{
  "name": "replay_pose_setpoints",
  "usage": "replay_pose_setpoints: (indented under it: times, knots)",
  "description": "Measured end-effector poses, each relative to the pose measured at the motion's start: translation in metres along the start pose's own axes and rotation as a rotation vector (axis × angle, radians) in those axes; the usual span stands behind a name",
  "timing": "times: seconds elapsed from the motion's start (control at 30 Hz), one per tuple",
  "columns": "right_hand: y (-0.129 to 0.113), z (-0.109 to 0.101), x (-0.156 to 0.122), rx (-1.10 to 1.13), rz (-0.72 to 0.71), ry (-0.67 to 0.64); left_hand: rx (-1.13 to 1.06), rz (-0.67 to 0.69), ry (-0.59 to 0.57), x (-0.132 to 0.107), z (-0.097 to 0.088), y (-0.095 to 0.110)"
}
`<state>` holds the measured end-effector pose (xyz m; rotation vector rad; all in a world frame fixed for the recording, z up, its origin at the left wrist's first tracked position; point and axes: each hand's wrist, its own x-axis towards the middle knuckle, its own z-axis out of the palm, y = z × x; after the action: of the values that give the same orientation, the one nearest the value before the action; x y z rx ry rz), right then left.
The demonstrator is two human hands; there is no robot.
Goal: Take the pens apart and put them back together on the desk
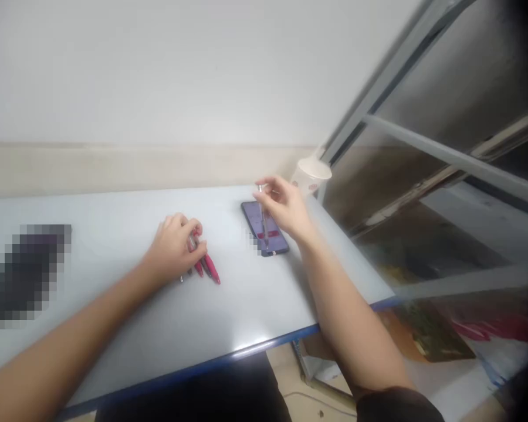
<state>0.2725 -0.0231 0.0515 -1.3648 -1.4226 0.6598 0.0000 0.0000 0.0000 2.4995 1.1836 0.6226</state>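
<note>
My left hand [178,246] rests on the white table with its fingers closed around several pens [211,269]. Two of them show red or pink barrels, and their tips point toward the table's front edge. Thumb and fingers of my right hand [286,208] pinch the upper end of a slim clear pen [263,217]. This pen hangs nearly upright, its lower end in front of a phone [250,212]. The phone lies face up with a lit purple screen; whether the pen touches it I cannot tell.
A white paper cup [313,170] with red marks stands by the wall at the back right. A metal-framed rack [422,143] rises along the table's right side. A dark pixelated object [30,269] lies at left. The table [211,328] has a blue front edge.
</note>
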Motion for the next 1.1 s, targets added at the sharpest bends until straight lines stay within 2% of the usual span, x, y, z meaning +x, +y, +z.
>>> replay_pose_setpoints:
  times: [0.27, 0.4, 0.5, 0.67, 0.8, 0.87, 0.93, 1.0, 1.03, 1.1]
  knots:
    - [-0.004, 0.036, -0.018, -0.05, 0.095, -0.293, -0.056, 0.098, 0.006, 0.003, -0.001, -0.006]
    - [-0.006, 0.046, -0.024, -0.275, 0.022, -0.287, -0.03, 0.1, 0.015, 0.004, -0.001, -0.005]
    - [-0.003, 0.051, -0.025, -0.423, -0.03, -0.332, 0.0, 0.106, 0.019, 0.003, 0.0, -0.004]
    - [0.003, 0.046, -0.024, -0.738, -0.112, -0.358, 0.065, 0.102, 0.055, 0.001, 0.002, -0.004]
    - [-0.017, 0.042, -0.032, -0.849, -0.169, -0.282, 0.103, 0.093, 0.089, -0.001, -0.002, -0.003]
    - [-0.033, 0.046, -0.043, -0.897, -0.137, -0.36, 0.128, 0.091, 0.089, -0.003, -0.008, -0.002]
    - [-0.046, 0.054, -0.057, -0.929, -0.089, -0.508, 0.154, 0.078, 0.113, -0.004, -0.016, 0.001]
    - [-0.052, 0.063, -0.069, -0.933, -0.12, -0.62, 0.162, 0.031, 0.132, -0.008, -0.025, 0.004]
    - [-0.053, 0.067, -0.074, -0.928, -0.13, -0.666, 0.153, -0.005, 0.114, -0.011, -0.029, 0.005]
    - [-0.051, 0.072, -0.08, -0.918, -0.125, -0.704, 0.117, -0.077, 0.006, -0.017, -0.033, 0.007]
